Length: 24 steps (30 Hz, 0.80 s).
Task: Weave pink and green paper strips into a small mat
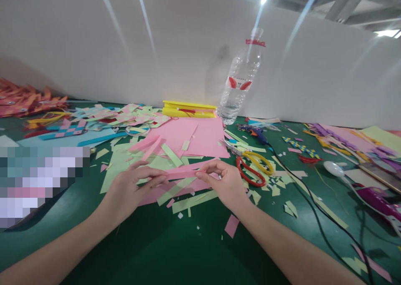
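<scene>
So the left hand (164, 177) and the right hand (200, 174) are each pinching an end of a pink strip (181, 172) between thumb and fingers, holding it up over loose green strips on the green desk (156, 251). Scissors (253, 168) with one red and one yellow handle lie just right of the right hand, and a bottle (239, 82) stands kinda tilted at the back by the wall (125, 47).

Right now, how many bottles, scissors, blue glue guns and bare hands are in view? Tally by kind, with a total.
Bottle: 1
Scissors: 1 pair
Blue glue gun: 1
Left hand and right hand: 2
Total: 5
</scene>
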Motion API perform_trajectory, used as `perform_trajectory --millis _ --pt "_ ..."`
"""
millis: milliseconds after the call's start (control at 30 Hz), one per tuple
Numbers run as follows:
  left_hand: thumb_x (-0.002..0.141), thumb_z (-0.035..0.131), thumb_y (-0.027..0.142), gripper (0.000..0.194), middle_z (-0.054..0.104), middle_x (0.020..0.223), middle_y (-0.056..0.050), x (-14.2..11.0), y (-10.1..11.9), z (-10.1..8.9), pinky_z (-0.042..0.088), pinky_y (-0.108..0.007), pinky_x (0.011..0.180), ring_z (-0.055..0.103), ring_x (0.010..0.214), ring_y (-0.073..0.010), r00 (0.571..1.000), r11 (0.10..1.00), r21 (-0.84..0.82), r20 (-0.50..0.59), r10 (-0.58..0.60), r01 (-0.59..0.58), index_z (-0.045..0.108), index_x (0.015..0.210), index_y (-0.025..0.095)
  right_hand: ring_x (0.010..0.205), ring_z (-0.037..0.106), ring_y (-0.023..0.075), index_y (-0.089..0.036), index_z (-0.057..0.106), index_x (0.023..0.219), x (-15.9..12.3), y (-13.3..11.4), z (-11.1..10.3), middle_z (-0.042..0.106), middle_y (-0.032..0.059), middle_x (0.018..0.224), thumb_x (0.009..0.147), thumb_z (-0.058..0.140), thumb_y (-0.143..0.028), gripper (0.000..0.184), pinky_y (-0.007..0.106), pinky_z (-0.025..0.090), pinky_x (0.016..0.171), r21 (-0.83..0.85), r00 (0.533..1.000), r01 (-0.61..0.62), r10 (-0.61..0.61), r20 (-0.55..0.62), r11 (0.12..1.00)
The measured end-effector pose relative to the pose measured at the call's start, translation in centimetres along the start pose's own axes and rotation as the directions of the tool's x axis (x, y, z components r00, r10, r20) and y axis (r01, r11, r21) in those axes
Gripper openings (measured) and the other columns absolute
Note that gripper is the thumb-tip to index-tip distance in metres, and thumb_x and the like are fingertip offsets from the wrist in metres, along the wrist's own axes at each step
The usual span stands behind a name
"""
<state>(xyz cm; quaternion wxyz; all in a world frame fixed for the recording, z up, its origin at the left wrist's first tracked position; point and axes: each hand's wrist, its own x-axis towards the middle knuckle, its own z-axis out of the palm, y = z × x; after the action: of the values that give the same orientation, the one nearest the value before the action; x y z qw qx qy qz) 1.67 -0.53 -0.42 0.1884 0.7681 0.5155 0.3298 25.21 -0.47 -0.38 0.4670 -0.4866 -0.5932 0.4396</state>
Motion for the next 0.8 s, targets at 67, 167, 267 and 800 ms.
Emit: perform_trajectory --millis 67,167,267,800 --pt "0.082 0.048 0.065 0.042 0.073 0.072 0.003 -0.03 -0.13 0.02 0.046 -0.044 0.088 0.067 0.072 -0.0235 1.0 1.0 0.005 0.001 -0.004 0.004 0.072 0.076 0.031 0.075 0.067 0.0159 -0.02 0.067 0.073 0.04 0.03 -0.03 0.07 0.0008 0.075 0.069 0.076 -0.035 0.019 0.028 0.053 0.072 -0.001 1.0 0.002 -0.002 -0.001 1.0" --pt "0.082 0.047 0.066 0.043 0.073 0.072 0.004 0.01 -0.2 0.08 0.047 -0.042 0.084 0.067 0.072 -0.0239 1.0 1.0 0.018 -0.003 -0.01 0.01 0.071 0.075 0.031 0.076 0.067 0.0154 -0.02 0.067 0.074 0.07 0.14 -0.08 0.07 0.0004 0.076 0.069 0.076 -0.035 0.018 0.027 0.053 0.073 0.01 1.0 0.005 -0.005 0.008 1.0" --pt "0.082 0.048 0.064 0.041 0.074 0.073 0.004 0.05 -0.21 0.12 0.047 -0.041 0.082 0.067 0.073 -0.0238 1.0 1.0 0.027 -0.008 -0.008 0.009 0.071 0.075 0.031 0.079 0.068 0.0157 -0.02 0.068 0.076 0.05 0.23 -0.1 0.071 0.0006 0.077 0.071 0.075 -0.034 0.016 0.026 0.053 0.072 0.022 1.0 -0.001 0.001 0.021 1.0" --pt "0.081 0.05 0.06 0.04 0.073 0.071 0.003 0.21 0.37 -0.15 0.038 -0.043 0.102 0.065 0.076 -0.0218 0.998 0.998 0.005 -0.026 -0.055 0.055 0.069 0.069 0.028 0.082 0.07 0.0172 -0.022 0.07 0.088 0.18 -0.12 -0.36 0.074 0.0015 0.083 0.072 0.075 -0.037 0.023 0.028 0.055 0.075 -0.03 0.996 -0.016 0.019 0.09 0.999"
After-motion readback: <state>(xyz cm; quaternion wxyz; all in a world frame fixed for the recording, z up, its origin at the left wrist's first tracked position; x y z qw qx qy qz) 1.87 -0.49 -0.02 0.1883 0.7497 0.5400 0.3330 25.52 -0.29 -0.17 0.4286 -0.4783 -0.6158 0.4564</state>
